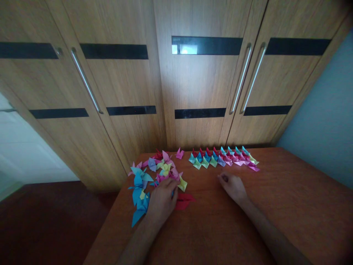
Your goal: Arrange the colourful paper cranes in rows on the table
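My left hand (163, 198) reaches over a loose pile of folded paper cranes, its fingers curled downward. A bit of blue paper shows between thumb and forefinger, but I cannot make out what is held. Close to the fingertips are a pink crane (162, 178) and a yellow crane (182, 183). A red crane (184, 201) lies flat beside the thumb, and blue cranes (139, 213) spread along the hand's left side. My right hand (233, 187) rests over the table with fingers curled in, nothing visible in them, below neat rows of small cranes (221, 162).
The brown wooden table (220, 228) stands against a wardrobe (201, 81) with long metal handles. One pink crane (179, 153) sits alone between the pile and the rows. A blue-grey wall (320, 95) is at the right; the table's left edge drops to a dark floor (55, 221).
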`<action>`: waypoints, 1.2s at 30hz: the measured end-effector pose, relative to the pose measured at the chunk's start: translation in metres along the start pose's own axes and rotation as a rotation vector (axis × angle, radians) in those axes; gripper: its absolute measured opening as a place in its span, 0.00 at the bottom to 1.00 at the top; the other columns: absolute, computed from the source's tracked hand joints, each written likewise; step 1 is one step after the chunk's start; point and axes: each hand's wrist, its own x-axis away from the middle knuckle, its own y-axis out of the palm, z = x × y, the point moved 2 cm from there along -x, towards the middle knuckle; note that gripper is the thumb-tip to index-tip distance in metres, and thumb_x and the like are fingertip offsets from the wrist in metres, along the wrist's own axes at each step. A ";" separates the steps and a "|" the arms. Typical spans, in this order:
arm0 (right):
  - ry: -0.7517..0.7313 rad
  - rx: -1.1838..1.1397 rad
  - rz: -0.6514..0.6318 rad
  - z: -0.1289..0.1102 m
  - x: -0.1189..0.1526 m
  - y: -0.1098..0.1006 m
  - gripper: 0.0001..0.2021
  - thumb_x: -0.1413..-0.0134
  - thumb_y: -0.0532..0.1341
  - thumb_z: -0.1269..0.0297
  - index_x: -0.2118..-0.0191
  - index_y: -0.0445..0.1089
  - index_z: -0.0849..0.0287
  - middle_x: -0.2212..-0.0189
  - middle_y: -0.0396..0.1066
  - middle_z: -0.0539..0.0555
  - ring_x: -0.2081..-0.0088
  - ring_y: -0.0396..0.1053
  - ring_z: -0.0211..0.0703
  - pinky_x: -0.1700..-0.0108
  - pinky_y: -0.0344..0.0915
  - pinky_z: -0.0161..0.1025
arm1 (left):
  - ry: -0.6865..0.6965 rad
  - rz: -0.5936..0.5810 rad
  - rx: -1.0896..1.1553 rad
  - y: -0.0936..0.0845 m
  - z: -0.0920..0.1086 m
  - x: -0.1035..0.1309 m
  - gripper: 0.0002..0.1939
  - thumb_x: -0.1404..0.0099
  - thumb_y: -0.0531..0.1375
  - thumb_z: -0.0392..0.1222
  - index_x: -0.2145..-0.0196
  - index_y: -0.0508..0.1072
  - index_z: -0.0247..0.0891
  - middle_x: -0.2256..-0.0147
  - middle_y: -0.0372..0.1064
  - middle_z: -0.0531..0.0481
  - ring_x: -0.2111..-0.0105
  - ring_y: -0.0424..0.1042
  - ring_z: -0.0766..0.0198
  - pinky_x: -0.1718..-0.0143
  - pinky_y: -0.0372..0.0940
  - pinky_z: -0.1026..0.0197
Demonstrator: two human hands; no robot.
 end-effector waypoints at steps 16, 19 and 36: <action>-0.079 0.019 0.019 -0.012 0.015 0.006 0.09 0.44 0.53 0.60 0.71 0.67 0.54 0.77 0.69 0.48 0.75 0.66 0.37 0.74 0.50 0.32 | -0.261 -0.251 -0.459 -0.019 -0.013 0.013 0.10 0.36 0.52 0.41 0.64 0.72 0.37 0.62 0.72 0.42 0.61 0.72 0.55 0.64 0.63 0.57; -0.079 -0.014 0.026 -0.012 0.015 0.005 0.09 0.44 0.53 0.61 0.72 0.67 0.54 0.78 0.69 0.48 0.75 0.66 0.37 0.74 0.51 0.32 | -0.266 -0.252 -0.459 -0.017 -0.014 0.012 0.12 0.34 0.50 0.41 0.65 0.72 0.38 0.63 0.72 0.43 0.61 0.72 0.55 0.64 0.63 0.58; -0.191 -0.451 -0.028 -0.012 0.017 0.001 0.14 0.44 0.53 0.53 0.70 0.68 0.56 0.77 0.68 0.49 0.74 0.65 0.39 0.70 0.60 0.35 | 0.056 0.071 -0.029 -0.039 0.014 -0.011 0.13 0.34 0.52 0.38 0.53 0.69 0.44 0.54 0.70 0.49 0.55 0.69 0.61 0.54 0.63 0.60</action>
